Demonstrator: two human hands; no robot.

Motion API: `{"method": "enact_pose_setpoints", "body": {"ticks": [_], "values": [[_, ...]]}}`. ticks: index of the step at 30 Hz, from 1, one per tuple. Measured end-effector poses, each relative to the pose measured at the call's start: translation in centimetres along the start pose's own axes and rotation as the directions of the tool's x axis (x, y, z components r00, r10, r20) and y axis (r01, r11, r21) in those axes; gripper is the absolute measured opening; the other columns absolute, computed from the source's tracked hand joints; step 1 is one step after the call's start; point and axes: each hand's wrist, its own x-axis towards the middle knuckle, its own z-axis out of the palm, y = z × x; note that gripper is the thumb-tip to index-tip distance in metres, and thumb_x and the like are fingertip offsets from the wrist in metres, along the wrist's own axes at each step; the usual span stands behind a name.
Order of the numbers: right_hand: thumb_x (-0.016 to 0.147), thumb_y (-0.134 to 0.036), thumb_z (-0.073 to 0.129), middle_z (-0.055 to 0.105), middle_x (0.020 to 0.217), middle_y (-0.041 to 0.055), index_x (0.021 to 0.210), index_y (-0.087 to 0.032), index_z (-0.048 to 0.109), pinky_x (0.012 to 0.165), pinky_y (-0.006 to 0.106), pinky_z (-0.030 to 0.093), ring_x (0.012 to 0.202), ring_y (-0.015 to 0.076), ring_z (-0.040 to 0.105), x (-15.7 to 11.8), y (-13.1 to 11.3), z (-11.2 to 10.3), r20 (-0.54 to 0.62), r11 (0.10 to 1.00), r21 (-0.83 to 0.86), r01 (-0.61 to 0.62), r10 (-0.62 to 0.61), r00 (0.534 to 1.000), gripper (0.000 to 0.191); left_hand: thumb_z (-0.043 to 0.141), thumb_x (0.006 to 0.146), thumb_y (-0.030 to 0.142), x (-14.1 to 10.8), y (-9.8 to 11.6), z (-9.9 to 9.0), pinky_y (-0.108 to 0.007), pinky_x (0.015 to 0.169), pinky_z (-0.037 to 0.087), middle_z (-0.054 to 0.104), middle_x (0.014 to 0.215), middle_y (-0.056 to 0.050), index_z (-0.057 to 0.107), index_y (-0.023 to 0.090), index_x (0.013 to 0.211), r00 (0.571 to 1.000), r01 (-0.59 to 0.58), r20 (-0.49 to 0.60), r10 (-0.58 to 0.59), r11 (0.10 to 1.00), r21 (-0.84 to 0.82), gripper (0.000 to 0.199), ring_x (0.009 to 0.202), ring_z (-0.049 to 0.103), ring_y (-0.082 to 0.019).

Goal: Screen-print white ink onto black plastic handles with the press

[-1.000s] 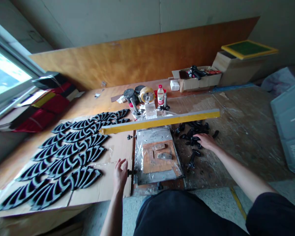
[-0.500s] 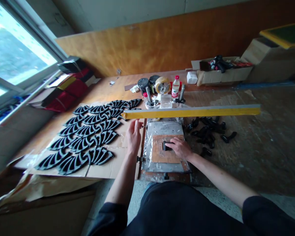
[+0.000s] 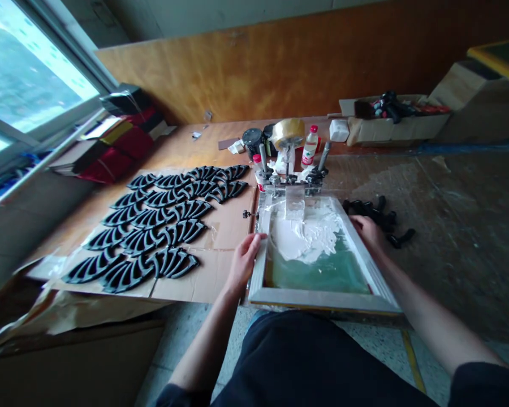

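Note:
A screen-printing frame (image 3: 318,297) lies lowered over the bench in front of me, with a pale metal rim and green mesh. Thick white ink (image 3: 299,240) is smeared across the mesh's far half. On the ink stands a translucent scraper blade (image 3: 295,202), held below the clamp. My left hand (image 3: 242,260) grips the left rail, fingers closed at its edge. At the right rail, my right hand (image 3: 368,230) is closed with bent fingers, partly hidden by the frame. The frame covers the base plate and the small black part.
Rows of black fan-shaped pieces (image 3: 131,249) lie on cardboard to the left. Several black curved parts (image 3: 401,238) lie right of the frame. Behind stand a tape roll (image 3: 287,134), a red-capped bottle (image 3: 309,147) and dark jars (image 3: 253,142). An open carton (image 3: 398,131) stands far right.
The frame has swung down from its raised, edge-on position to lie flat. My right hand has left the small black part for the right rail; my left has moved onto the left rail.

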Motion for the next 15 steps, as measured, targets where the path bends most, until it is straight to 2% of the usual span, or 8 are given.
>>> {"method": "enact_pose_setpoints", "body": {"ticks": [2,4,6,7,9,12,14,15], "values": [[0.089,-0.028,0.048,0.061,0.113,0.0130,0.116,-0.014,0.066,0.089,0.042,0.050,0.095,0.0246,0.060,1.8,-1.3,-0.6,-0.077,0.995,0.014,0.104,-0.102,0.992,0.035,0.059,0.083,0.055,0.0,-3.6,0.3,-0.019,0.050,0.040,0.059,0.068,0.003,0.059,0.019,0.127,0.996,0.085,0.034,-0.085,0.996,0.000,0.057,0.054,0.050,-0.009],[0.084,-0.031,0.061,0.051,0.133,0.0138,0.129,-0.015,0.058,0.096,0.041,0.048,0.109,0.0265,0.057,3.0,-4.3,0.2,-0.097,0.951,-0.004,0.309,-0.308,0.947,0.047,0.059,0.084,0.050,0.4,-6.7,0.8,-0.018,0.049,0.037,0.053,0.063,0.006,0.047,0.021,0.140,0.990,0.135,0.036,-0.136,0.990,0.036,0.064,0.051,0.047,-0.009],[0.078,-0.028,0.072,0.044,0.140,0.0141,0.134,-0.015,0.052,0.101,0.042,0.045,0.120,0.0289,0.050,3.7,-7.8,1.9,-0.007,0.880,-0.061,0.472,-0.473,0.881,0.061,0.057,0.085,0.046,1.0,-8.6,1.2,-0.019,0.049,0.036,0.051,0.062,0.007,0.043,0.022,0.143,0.989,0.146,0.012,-0.148,0.984,0.106,0.064,0.051,0.047,-0.009],[0.076,-0.026,0.075,0.049,0.136,0.0137,0.131,-0.015,0.053,0.101,0.042,0.045,0.120,0.0290,0.051,3.7,-9.3,2.9,0.072,0.857,-0.093,0.507,-0.502,0.862,0.060,0.057,0.086,0.045,1.2,-9.1,1.4,-0.019,0.050,0.037,0.051,0.062,0.007,0.044,0.023,0.142,0.989,0.145,0.001,-0.147,0.979,0.142,0.062,0.052,0.048,-0.009],[0.076,-0.022,0.074,0.061,0.116,0.0103,0.117,-0.016,0.060,0.091,0.038,0.049,0.107,0.0267,0.058,3.5,-11.3,4.5,0.254,0.840,-0.133,0.527,-0.485,0.837,0.044,0.057,0.086,0.045,1.5,-9.6,1.4,-0.020,0.053,0.039,0.053,0.064,0.006,0.047,0.023,0.140,0.990,0.143,-0.014,-0.143,0.969,0.201,0.059,0.054,0.050,-0.010],[0.082,-0.016,0.066,0.066,0.092,0.0068,0.095,-0.017,0.064,0.076,0.032,0.049,0.088,0.0232,0.062,1.7,-11.5,5.8,0.420,0.811,-0.174,0.558,-0.452,0.787,0.013,0.057,0.086,0.046,1.5,-9.6,1.3,-0.022,0.057,0.043,0.056,0.065,0.004,0.050,0.022,0.138,0.991,0.136,-0.021,-0.135,0.961,0.241,0.058,0.057,0.052,-0.011],[0.084,-0.009,0.059,0.066,0.089,0.0072,0.090,-0.017,0.065,0.074,0.030,0.047,0.087,0.0222,0.061,-0.3,-10.4,5.8,0.457,0.738,-0.147,0.659,-0.540,0.707,0.011,0.056,0.087,0.046,1.4,-9.7,1.3,-0.023,0.059,0.043,0.056,0.065,0.004,0.050,0.022,0.138,0.991,0.131,-0.024,-0.129,0.961,0.245,0.057,0.059,0.053,-0.012],[0.084,-0.006,0.055,0.066,0.089,0.0074,0.090,-0.017,0.065,0.074,0.030,0.046,0.087,0.0217,0.060,-1.3,-9.7,5.6,0.465,0.686,-0.109,0.720,-0.605,0.647,0.015,0.056,0.087,0.046,1.4,-9.7,1.2,-0.023,0.059,0.044,0.056,0.066,0.004,0.051,0.022,0.138,0.992,0.129,-0.026,-0.126,0.961,0.245,0.057,0.060,0.053,-0.012]]}}
